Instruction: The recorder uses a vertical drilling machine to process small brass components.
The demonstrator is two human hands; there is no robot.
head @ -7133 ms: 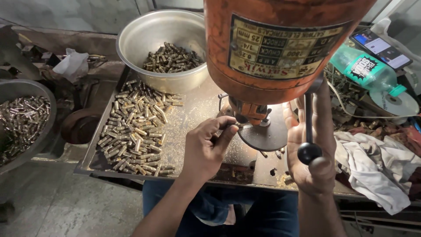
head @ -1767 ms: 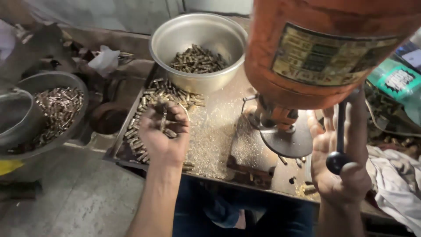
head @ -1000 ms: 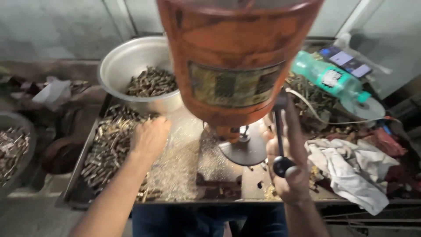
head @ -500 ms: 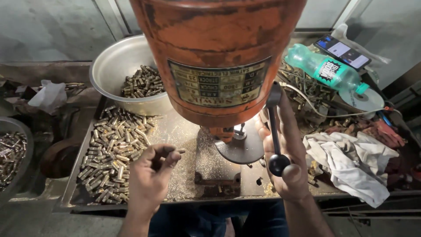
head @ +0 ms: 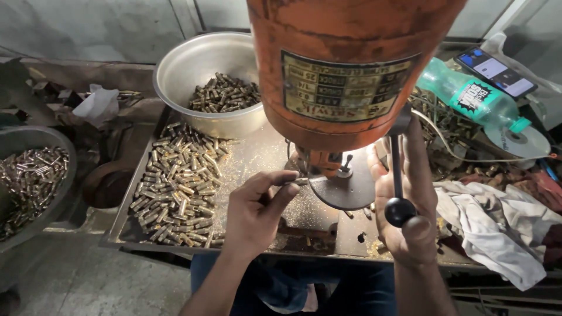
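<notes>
Over metal tray [head: 126,225], left hand [head: 253,213] now pinching brass piece [head: 297,182] under drill; right hand [head: 410,202] still around lever [head: 399,205].

The orange drill body [head: 351,70] ran off the top edge and hid the spindle and most of the round work plate [head: 345,190] beneath it — where the small brass piece [head: 297,182] in the left hand [head: 254,213] met the machine could not be seen. The lever [head: 397,169] covered part of the right hand [head: 410,205]. At the left edge the grey basin [head: 41,175] was cut off, its pieces too small to tell apart.
</notes>
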